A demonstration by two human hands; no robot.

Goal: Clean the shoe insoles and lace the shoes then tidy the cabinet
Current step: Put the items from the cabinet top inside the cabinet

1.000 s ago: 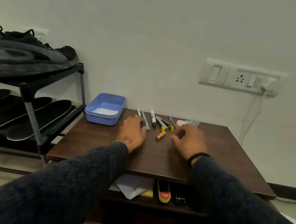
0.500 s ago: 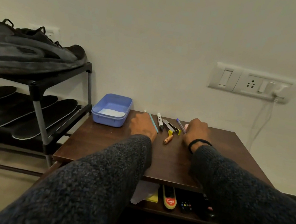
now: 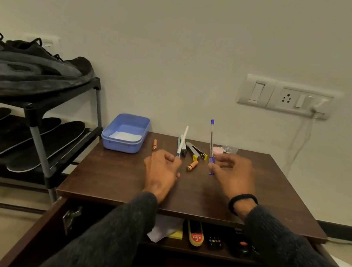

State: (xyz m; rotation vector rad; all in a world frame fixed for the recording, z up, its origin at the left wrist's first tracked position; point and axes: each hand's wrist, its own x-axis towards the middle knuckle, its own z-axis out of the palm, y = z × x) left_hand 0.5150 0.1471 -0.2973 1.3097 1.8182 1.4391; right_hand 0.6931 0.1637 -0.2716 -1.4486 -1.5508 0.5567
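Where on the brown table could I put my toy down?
The table is bare right of the right hand, and along its front edge. It is crowded at the back, between the blue tray and the pink thing.

It looked like a room in a home. A black shoe rack (image 3: 36,112) stood against a plain wall (image 3: 185,32), with worn shoes (image 3: 29,70) on its top tier and insoles (image 3: 32,141) below. Beside it was a low wooden cabinet (image 3: 183,198), its front open on a shelf of household odds: a shoe-polish tin (image 3: 195,235), remotes (image 3: 214,242) and papers (image 3: 164,227). Pens, a blue tub (image 3: 124,133) and small batteries lay near the cabinet's back edge. A switch plate (image 3: 285,97) with a plugged-in white cable sat on the wall above.
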